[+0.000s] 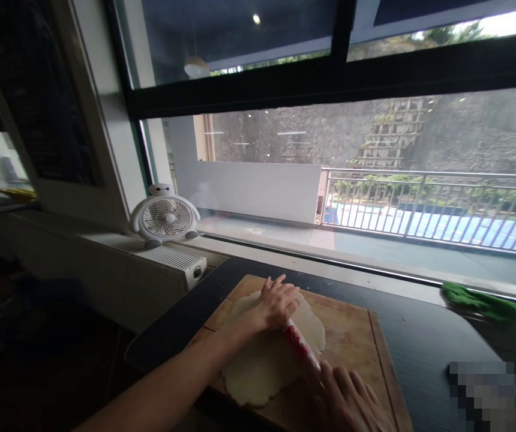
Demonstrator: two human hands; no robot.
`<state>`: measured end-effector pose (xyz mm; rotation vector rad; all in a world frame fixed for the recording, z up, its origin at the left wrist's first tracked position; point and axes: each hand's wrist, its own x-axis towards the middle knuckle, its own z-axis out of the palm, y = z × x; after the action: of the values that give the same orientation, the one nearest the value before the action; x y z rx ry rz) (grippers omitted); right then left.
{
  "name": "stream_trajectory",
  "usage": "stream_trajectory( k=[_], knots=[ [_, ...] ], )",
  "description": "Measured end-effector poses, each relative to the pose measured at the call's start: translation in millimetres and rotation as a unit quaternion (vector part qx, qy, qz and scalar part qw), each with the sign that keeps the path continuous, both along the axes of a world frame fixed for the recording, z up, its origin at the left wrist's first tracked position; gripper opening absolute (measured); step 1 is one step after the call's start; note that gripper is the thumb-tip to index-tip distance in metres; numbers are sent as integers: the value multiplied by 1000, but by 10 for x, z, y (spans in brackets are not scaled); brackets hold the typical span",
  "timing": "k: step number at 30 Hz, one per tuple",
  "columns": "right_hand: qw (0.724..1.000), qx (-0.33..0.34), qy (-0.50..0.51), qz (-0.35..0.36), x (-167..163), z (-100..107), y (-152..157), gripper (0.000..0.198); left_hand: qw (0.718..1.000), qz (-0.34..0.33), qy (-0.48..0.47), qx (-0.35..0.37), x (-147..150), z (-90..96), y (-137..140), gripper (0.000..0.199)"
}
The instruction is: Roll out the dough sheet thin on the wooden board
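A flattened sheet of pale dough point(258, 366) with an uneven rim lies on a wooden board point(348, 324). Across it slants a rolling pin point(302, 348) with a red and white patterned middle. My left hand point(278, 305) grips the pin's far end, its fingers bent over the top and hiding that end. On the near end rests my right hand point(350, 396), fingers curled round the pin, partly cut off by the lower picture edge.
The board sits on a dark table point(413, 336) beside a window. A white fan point(168, 217) stands on the ledge at left, above a white vented box point(172, 261). A green cloth point(485, 303) lies on the sill at right, and a blurred-out object point(487, 390) is on the table's right.
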<state>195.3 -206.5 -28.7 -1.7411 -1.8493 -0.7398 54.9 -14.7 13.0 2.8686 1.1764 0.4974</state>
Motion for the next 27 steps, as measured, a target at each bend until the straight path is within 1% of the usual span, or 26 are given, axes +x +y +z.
stream_trajectory(
  k=[4, 6, 7, 8, 10, 11, 13, 16, 18, 19, 20, 22, 25, 27],
  knots=[
    [999, -5, -15, -43, 274, -14, -6, 29, 998, -26, 1, -60, 803, 37, 343, 57],
    [998, -11, -26, -55, 391, 28, -33, 32, 995, -31, 8, -89, 1082, 65, 432, 60],
    [998, -13, -32, -57, 428, 52, -49, 34, 995, -31, 8, -95, 1158, 77, 451, 58],
    [998, -15, -36, -57, 447, 73, -65, 34, 995, -29, 3, -92, 1184, 86, 453, 55],
    [998, -16, -42, -52, 428, 99, -92, 33, 997, -16, -10, -75, 1087, 88, 414, 49],
    [998, -17, -43, -47, 391, 101, -103, 32, 998, -7, -14, -63, 969, 81, 377, 45],
    [998, -18, -41, -33, 281, 86, -118, 31, 999, 10, -12, -38, 636, 57, 278, 40],
    [999, -22, -37, -4, 99, 43, -132, 36, 1000, 19, 0, -13, 79, 26, 120, 41],
    [999, -25, -32, 16, 36, 19, -144, 42, 1000, 10, 5, -5, -168, 20, 56, 44],
    [999, -27, -27, 22, 35, 9, -155, 44, 1000, 5, 9, -1, -220, 21, 44, 45],
    [999, -33, -21, 27, 55, 3, -169, 45, 1000, 0, 13, 3, -218, 23, 47, 46],
    [998, -50, -9, 27, 151, 3, -209, 40, 1000, -6, 28, 3, -52, 31, 90, 46],
    [996, -82, -9, 18, 358, 51, -267, 27, 998, -15, 46, -33, 468, 55, 201, 47],
    [995, -96, -14, 1, 466, 114, -278, 22, 997, -1, 39, -67, 829, 85, 271, 51]
  ],
)
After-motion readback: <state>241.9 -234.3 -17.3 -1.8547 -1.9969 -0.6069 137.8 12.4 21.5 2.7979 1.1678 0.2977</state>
